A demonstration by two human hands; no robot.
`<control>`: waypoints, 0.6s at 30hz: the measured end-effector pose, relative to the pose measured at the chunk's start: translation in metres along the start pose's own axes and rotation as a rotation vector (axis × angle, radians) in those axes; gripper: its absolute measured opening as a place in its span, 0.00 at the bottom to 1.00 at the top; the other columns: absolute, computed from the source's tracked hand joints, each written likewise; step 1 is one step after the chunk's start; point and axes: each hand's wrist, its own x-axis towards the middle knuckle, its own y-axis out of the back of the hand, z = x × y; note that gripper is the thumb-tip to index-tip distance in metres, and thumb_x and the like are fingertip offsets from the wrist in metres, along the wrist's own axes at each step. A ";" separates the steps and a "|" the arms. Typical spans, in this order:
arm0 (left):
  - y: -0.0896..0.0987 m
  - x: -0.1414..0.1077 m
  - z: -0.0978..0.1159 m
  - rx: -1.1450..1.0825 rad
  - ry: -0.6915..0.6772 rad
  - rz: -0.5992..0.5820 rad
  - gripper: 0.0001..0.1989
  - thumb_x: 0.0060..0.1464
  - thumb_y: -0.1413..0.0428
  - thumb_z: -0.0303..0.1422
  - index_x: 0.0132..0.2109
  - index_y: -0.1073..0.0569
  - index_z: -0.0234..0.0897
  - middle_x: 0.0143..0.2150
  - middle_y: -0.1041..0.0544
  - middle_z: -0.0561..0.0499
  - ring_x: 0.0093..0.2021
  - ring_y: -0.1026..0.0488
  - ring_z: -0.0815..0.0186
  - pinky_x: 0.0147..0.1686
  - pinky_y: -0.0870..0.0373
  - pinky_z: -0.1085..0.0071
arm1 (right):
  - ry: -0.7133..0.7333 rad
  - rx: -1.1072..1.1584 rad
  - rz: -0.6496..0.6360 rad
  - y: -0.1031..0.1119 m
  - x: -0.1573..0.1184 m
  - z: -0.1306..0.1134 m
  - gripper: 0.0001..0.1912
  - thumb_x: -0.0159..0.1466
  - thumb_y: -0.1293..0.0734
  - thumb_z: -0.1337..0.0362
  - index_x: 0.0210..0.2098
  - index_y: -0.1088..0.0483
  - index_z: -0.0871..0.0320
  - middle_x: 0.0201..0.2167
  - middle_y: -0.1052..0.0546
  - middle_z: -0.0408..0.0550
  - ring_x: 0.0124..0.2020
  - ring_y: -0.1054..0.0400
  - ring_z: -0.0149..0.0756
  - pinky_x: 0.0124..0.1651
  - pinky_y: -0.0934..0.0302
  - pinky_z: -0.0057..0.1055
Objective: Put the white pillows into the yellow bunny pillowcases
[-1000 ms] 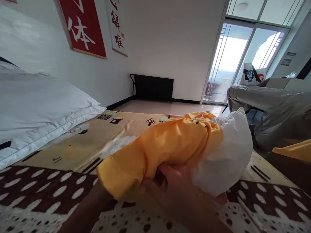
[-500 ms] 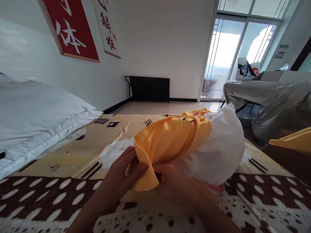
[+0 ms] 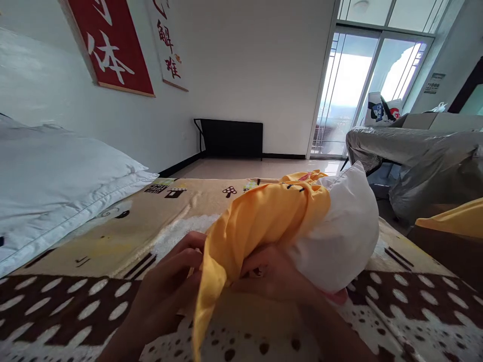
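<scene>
A yellow pillowcase [image 3: 260,211] is bunched partly over a plump white pillow [image 3: 347,226], whose right part is bare. My left hand [image 3: 169,281] curls its fingers at the left edge of the pillowcase, the fingertips partly behind the cloth. From that edge a twisted corner hangs down toward me. My right hand [image 3: 271,271] is closed on the lower side of the pillowcase, close to the pillow; its fingertips are partly hidden in the folds. A bit of pink cloth [image 3: 335,296] shows under the pillow.
The bed has a patterned beige and brown blanket [image 3: 101,241]. White pillows [image 3: 68,176] lie at the left. More yellow cloth [image 3: 456,218] juts in at the right edge. Beyond stand a plastic-covered table [image 3: 411,143] and a black panel [image 3: 232,138] against the wall.
The pillowcase's open edge, spread wide before, has folded into a narrow twisted corner hanging lower. My left hand has shifted slightly left and down; the pillow stays in place.
</scene>
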 end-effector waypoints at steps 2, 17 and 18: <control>0.003 -0.003 0.002 -0.047 0.023 -0.057 0.12 0.56 0.48 0.37 0.27 0.28 0.38 0.38 0.28 0.47 0.38 0.32 0.63 0.35 0.31 0.71 | 0.019 -0.011 -0.047 0.002 -0.001 0.001 0.17 0.59 0.32 0.51 0.26 0.24 0.59 0.23 0.25 0.43 0.28 0.34 0.30 0.32 0.40 0.24; -0.015 0.003 -0.005 0.646 -0.125 -0.057 0.09 0.51 0.44 0.38 0.36 0.34 0.39 0.33 0.32 0.52 0.33 0.33 0.65 0.31 0.34 0.72 | 0.100 -0.175 -0.141 0.007 -0.003 0.009 0.08 0.56 0.32 0.66 0.22 0.28 0.61 0.22 0.26 0.40 0.25 0.36 0.27 0.29 0.45 0.21; -0.015 0.003 -0.005 0.676 -0.137 -0.055 0.08 0.53 0.45 0.38 0.34 0.34 0.38 0.32 0.32 0.52 0.32 0.33 0.65 0.31 0.34 0.72 | 0.117 -0.175 -0.152 0.007 -0.003 0.009 0.08 0.56 0.33 0.67 0.21 0.28 0.61 0.22 0.26 0.40 0.25 0.36 0.27 0.29 0.45 0.21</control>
